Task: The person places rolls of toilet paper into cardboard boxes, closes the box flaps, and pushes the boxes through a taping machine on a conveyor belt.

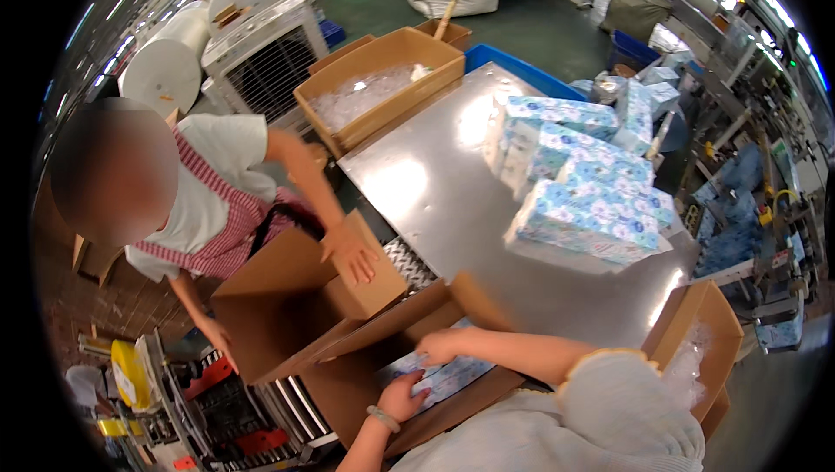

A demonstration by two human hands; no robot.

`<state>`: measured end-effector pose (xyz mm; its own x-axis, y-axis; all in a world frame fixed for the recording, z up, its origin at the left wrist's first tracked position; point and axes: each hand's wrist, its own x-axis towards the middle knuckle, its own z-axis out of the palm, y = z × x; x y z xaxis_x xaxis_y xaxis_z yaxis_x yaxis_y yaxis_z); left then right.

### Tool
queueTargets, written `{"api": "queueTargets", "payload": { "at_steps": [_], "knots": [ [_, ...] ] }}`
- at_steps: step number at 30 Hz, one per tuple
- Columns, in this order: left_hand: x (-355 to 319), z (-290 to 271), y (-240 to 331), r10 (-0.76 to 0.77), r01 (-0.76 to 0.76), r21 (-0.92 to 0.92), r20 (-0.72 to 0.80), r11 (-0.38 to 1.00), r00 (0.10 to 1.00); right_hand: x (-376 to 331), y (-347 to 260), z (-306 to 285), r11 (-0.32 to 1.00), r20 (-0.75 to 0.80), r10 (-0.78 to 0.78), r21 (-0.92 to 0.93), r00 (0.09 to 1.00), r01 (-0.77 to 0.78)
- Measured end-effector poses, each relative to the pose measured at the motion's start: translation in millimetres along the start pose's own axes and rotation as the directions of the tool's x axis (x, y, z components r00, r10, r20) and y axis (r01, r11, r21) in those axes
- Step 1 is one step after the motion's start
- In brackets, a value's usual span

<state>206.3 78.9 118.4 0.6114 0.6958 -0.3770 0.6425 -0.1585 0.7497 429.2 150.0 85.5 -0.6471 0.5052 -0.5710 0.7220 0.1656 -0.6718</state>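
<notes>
An open cardboard carton (330, 389) stands in front of me, with blue-and-white floral tissue packs (461, 374) inside. My left hand (404, 398), with a bracelet at the wrist, has its fingers closed on the near end of a pack in the carton. Over the far side of the same packs, my right hand (444, 346) reaches in with curled fingers gripping them. Part of the packs is hidden by my hands and the carton walls. More floral tissue packs (591, 211) lie heaped on the metal table (409, 202) beyond.
A co-worker (217, 202) at the left holds another open carton (261, 324) against mine. Rollers (296, 411) run beneath the cartons. A bin of clear plastic (383, 46) stands behind the table, another carton (687, 324) at the right. Machinery (757, 211) lines the far right.
</notes>
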Motion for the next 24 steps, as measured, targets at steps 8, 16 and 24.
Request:
{"api": "queueTargets", "payload": {
  "at_steps": [8,16,24],
  "knots": [
    [139,-8,161,0.516,-0.493,0.153,-0.287,0.856,0.807,-405,200,-151,0.572,-0.911,0.394,0.136,0.124,-0.809],
    [320,44,302,0.719,-0.609,0.581,0.057,0.540,0.692,-461,292,-71,0.659,-0.781,0.559,0.216,0.277,-0.721],
    [342,11,284,0.584,-0.798,0.525,0.561,0.296,0.586,-445,159,1,0.613,-0.484,0.767,0.362,0.421,-0.702]
  ]
}}
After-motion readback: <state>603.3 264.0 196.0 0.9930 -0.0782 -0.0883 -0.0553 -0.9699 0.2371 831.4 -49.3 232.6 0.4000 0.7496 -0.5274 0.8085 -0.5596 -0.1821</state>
